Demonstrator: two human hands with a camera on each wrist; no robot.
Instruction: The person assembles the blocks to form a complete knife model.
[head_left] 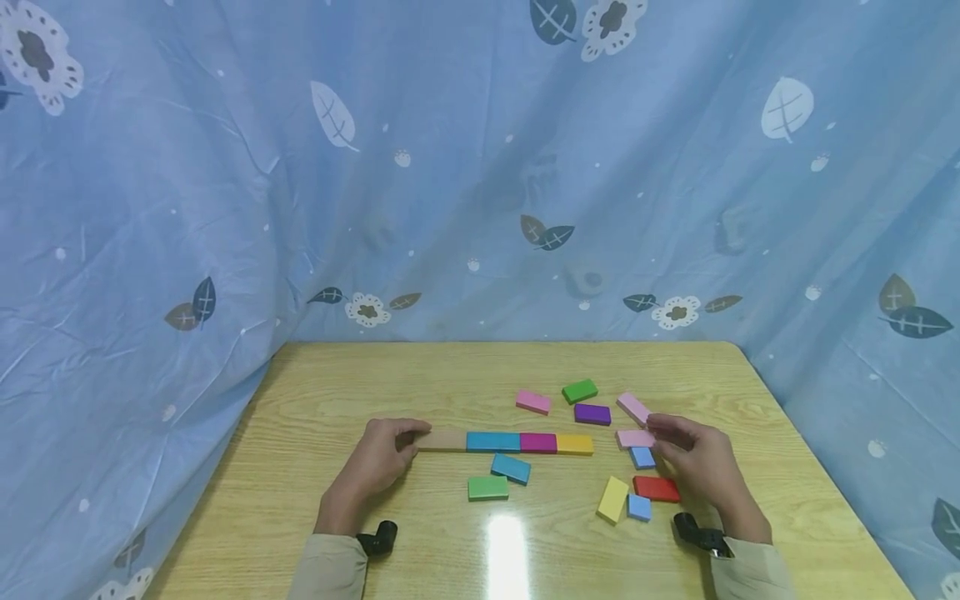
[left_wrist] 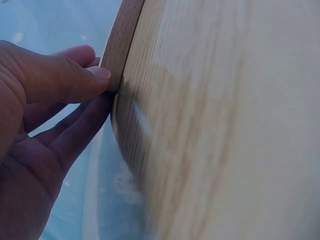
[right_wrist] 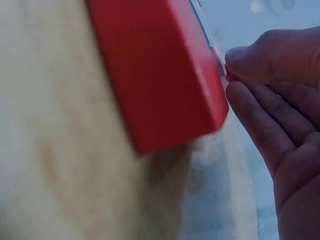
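A straight row runs across the table: a plain wooden block (head_left: 442,441), a blue block (head_left: 492,442), a magenta block (head_left: 538,443) and an orange-yellow block (head_left: 575,444). My left hand (head_left: 381,454) pinches the left end of the wooden block between thumb and fingers, as the left wrist view also shows. On the right side, my right hand (head_left: 699,458) pinches the right end of a light pink block (head_left: 634,438). A small blue block (head_left: 642,457) lies just below that pink one. In the right wrist view a red block (right_wrist: 155,75) fills the foreground and partly hides the pinched block.
Behind the row lie a pink block (head_left: 533,402), a green block (head_left: 580,392), a purple block (head_left: 592,414) and another light pink block (head_left: 633,408). Nearer are a blue block (head_left: 511,469), a light green block (head_left: 488,488), a yellow block (head_left: 612,500) and a small blue block (head_left: 639,507).
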